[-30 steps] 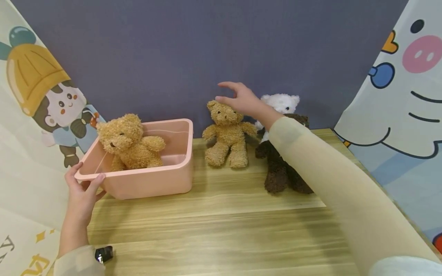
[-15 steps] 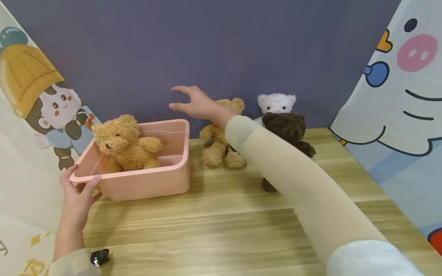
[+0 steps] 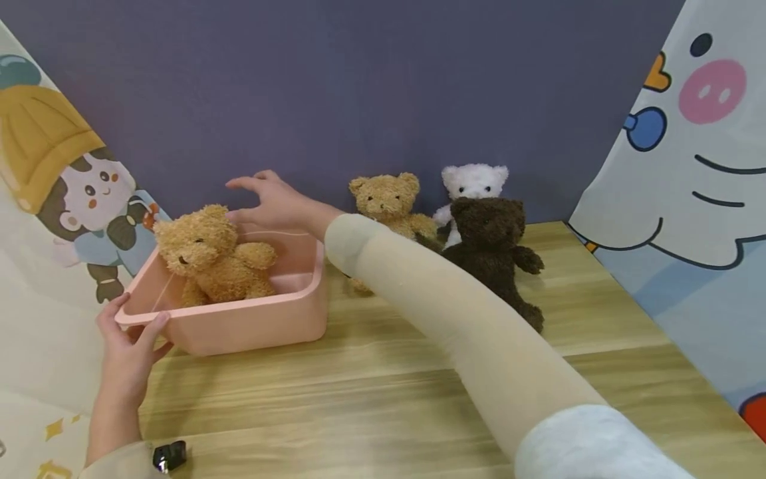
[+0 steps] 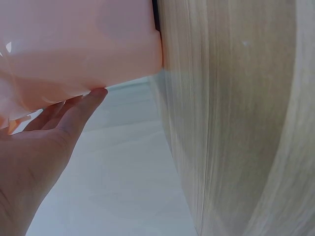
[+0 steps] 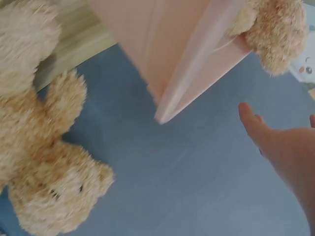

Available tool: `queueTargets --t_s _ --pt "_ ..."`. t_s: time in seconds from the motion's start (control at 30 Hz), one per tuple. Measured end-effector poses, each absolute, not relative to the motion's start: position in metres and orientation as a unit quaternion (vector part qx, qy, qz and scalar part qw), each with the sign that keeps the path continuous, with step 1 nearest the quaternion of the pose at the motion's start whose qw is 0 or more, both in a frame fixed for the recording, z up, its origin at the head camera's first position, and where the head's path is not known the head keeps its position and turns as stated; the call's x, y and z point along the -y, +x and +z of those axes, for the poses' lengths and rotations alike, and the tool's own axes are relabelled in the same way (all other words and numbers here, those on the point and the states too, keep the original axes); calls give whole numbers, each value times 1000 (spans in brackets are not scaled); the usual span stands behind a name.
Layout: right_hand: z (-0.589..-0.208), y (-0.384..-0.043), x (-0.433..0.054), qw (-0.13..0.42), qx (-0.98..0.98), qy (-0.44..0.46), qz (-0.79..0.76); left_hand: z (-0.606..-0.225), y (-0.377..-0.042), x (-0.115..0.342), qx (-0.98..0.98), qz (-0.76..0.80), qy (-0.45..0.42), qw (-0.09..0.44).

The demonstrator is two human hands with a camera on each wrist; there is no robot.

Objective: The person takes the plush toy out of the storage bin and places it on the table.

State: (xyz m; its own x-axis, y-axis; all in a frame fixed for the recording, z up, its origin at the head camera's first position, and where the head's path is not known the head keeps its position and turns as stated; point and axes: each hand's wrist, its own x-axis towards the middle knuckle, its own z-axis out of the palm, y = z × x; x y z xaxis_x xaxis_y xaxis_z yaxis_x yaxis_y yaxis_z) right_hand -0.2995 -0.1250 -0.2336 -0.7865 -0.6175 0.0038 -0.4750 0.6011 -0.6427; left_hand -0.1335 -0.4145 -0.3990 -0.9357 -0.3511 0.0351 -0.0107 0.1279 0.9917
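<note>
My left hand [image 3: 127,359] grips the near left corner of a pink plastic bin [image 3: 251,329], its thumb over the rim; in the left wrist view, fingers [image 4: 81,105] lie against the bin's outer wall. A tan teddy bear [image 3: 221,266] sits inside the bin, leaning left. Just above the bin's back, beside that bear's head, my right hand [image 3: 274,203] hovers with thumb and fingers spread and nothing between them. In the right wrist view the hand [image 5: 288,147] looks apart from the bear in the bin.
Right of the bin sits another tan teddy bear [image 3: 385,196], partly behind my right sleeve. Further right, a dark brown bear [image 3: 491,226] stands before a white bear [image 3: 475,179]. A grey-blue panel [image 3: 371,86] rises behind the wooden table [image 3: 287,412].
My right hand has moved left, from over the tan bear on the table to above the bin. The left hand keeps its grip on the bin. The view has shifted slightly.
</note>
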Motion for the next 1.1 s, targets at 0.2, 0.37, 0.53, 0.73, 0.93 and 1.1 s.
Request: queueTargets --t_s 0.2,0.37,0.53,0.73,0.93,1.1 --pt "-239 -293 148 121 -887 -308 -323 -401 -136 411 737 -652 120 132" --pt "-243 -289 166 133 -899 -312 -276 -401 -137 412 737 -652 119 133" --pt "-248 -291 182 139 -910 -348 -178 -400 -136 413 742 -645 129 128" --pt "-247 -292 197 149 -907 -364 -150 -398 -135 413 739 -648 132 126" --pt "-243 -290 217 149 -916 -354 -112 -397 -134 415 728 -660 128 134" --pt "-241 -283 239 147 -931 -321 -92 -398 -130 420 714 -674 125 139"
